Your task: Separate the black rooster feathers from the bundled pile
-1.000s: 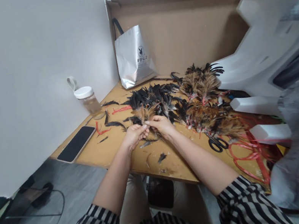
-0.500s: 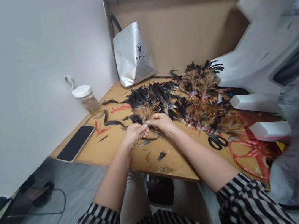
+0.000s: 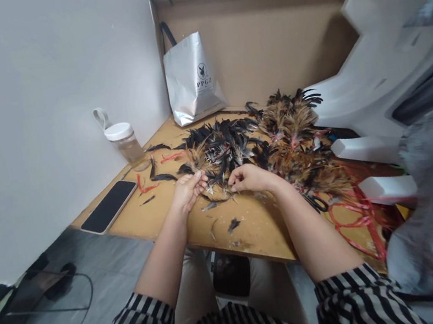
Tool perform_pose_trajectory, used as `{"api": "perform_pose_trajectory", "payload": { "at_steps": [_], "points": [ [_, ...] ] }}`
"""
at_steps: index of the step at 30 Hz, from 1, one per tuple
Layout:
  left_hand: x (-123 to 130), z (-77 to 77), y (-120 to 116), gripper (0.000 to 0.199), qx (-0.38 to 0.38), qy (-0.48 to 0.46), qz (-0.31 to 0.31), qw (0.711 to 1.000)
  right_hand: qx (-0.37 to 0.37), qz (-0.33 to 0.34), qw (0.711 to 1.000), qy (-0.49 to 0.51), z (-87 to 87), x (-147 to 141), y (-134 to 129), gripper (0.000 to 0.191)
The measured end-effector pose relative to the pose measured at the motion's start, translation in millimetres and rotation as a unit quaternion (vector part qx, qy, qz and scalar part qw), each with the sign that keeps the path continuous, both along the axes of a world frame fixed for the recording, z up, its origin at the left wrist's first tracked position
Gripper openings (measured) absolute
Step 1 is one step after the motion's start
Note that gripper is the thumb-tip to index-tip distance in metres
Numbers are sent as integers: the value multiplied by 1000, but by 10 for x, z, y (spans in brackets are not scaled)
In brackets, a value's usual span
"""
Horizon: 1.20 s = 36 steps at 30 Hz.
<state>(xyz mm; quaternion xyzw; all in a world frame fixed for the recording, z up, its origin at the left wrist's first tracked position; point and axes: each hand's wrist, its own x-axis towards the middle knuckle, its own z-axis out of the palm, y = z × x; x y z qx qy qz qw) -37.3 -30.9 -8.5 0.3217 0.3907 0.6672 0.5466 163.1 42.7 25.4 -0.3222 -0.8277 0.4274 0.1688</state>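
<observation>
Pinching the lower end of a small brown feather bunch [image 3: 198,157], the left hand [image 3: 190,190] rests above the middle of the table [image 3: 200,235], its grip clamped between thumb and fingers. The bunch points toward the far edge, just beside the left side of a pile of black feathers [image 3: 223,141]. Apart from it, nearer the right edge, is the right hand [image 3: 250,178], its fingers bent inward with the tips close together at the near side of that pile; whether its grip holds anything, I cannot tell.

Two heaps of brown feathers lie toward the right edge, the farther heap [image 3: 288,116] behind the nearer heap [image 3: 305,166]. Just in front of the nearer one show the black handles of scissors [image 3: 319,202], and red string [image 3: 359,223] lies tangled at the near right corner. A loose dark feather [image 3: 234,225] lies toward the near edge.

At the near left corner is a phone [image 3: 109,207]. A lidded jar [image 3: 128,147] stands by the left edge, with red strips [image 3: 144,186] near it, and a silver bag [image 3: 192,85] stands upright at the far left corner.
</observation>
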Motion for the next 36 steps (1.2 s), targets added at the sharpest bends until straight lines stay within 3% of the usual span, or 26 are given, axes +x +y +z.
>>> {"api": "perform_pose_trajectory", "payload": {
  "at_steps": [3,6,10,13,17,24,29,36],
  "points": [
    [5,-1,-4,23,0,-2,-7,1000,48,-11,999,-7,-61,-84,-61,9],
    [3,-5,-6,23,-1,-3,-10,1000,43,-61,995,67,-77,-141,-55,8],
    [-1,-11,-5,24,-9,0,-10,1000,-74,-168,962,204,-45,-97,40,16],
    [3,-9,-6,23,-11,5,-16,1000,-169,-207,926,267,-23,-34,100,22],
    [10,-9,-7,21,-12,3,-21,1000,-242,-181,894,330,-1,12,121,26],
    [27,0,-37,18,-17,8,-69,997,-262,-139,883,364,44,-48,55,25],
    [74,33,-84,18,-14,12,-124,992,-226,-141,890,369,-13,-263,-94,25],
    [58,-1,-64,18,-13,-1,-116,993,-205,-141,915,318,-45,-372,-180,27]
  ]
}}
